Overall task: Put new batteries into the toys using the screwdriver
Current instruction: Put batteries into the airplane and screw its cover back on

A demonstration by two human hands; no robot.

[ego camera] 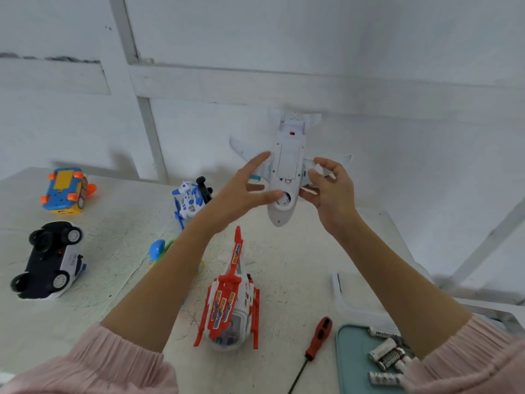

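Note:
I hold a white toy airplane [287, 163] up above the table, belly toward me, its battery cover facing the camera. My right hand [332, 191] grips its right side at the wing root. My left hand [244, 191] has fingers spread, thumb and fingertips touching the fuselage's left side. A red-handled screwdriver [315, 345] lies on the table near the front. Several silver batteries [386, 356] lie on a teal tray [349, 362] at the front right. A red and white toy helicopter [231, 302] lies on the table below my hands.
On the left lie a black and white toy car [49, 260] upside down and a blue and yellow toy vehicle [66, 190]. A blue and white toy helicopter [190, 200] and a small blue toy [157, 248] sit mid-table. A white part [343, 297] lies right.

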